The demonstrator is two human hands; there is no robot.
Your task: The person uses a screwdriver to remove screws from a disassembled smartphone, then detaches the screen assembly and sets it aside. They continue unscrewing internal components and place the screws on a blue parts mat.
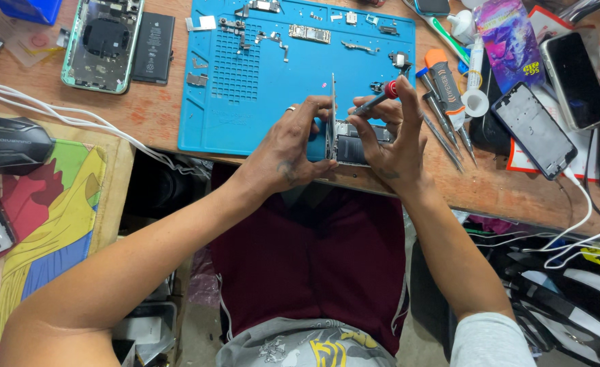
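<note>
left hand (293, 146) pinches the lifted screen (332, 115) upright at frame centre; right hand (388, 139) grips a red-tipped screwdriver (375, 102) over the opened phone (358, 139) on the blue mat's (245, 68) lower edge. spare screwdrivers (443, 115) lie just right.

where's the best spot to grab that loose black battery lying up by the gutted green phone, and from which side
Probably by its two long edges, pinched from above. The black battery lies flat on the wooden bench, a thin slab with its long sides running away from the person. Its left edge sits close against the opened green phone, so come in from the right, where bare wood leaves room for fingers to slide under.
</note>
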